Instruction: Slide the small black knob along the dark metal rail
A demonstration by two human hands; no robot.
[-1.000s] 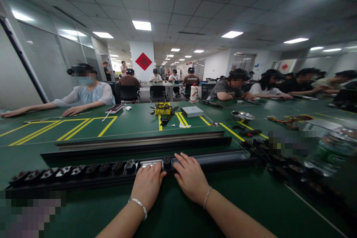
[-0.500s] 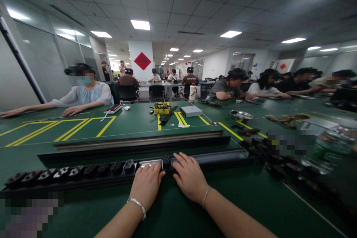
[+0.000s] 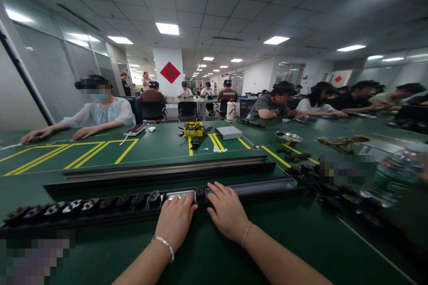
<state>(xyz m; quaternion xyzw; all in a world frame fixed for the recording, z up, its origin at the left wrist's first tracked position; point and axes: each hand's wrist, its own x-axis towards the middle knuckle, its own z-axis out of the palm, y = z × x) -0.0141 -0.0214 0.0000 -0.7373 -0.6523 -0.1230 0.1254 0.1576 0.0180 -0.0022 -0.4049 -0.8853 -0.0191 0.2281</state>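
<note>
A long black rail point(image 3: 264, 189) with a shiny channel lies across the green table in front of me. Several black socket-like modules point(image 3: 123, 204) sit in a row along its left part. A single black module point(image 3: 199, 193) stands in the channel between my two hands. My left hand point(image 3: 176, 219) is closed over the rail just left of that module, fingertips on the channel and thumb by the near edge. On the module's right side, my right hand point(image 3: 227, 211) grips the rail, fingers over the top and thumb at the near side.
Beyond the rail lie long dark strips point(image 3: 160, 174). Dark modules point(image 3: 347, 202) and a large clear bottle point(image 3: 391, 178) are at the right. Farther back are a metal bowl point(image 3: 288, 137), a grey box point(image 3: 228, 132) and a yellow cable holder point(image 3: 193, 129). People sit around the table.
Both my hands stay in the same place on the rail. At the far left, a seated person's outstretched hand has drawn inward to the right.
</note>
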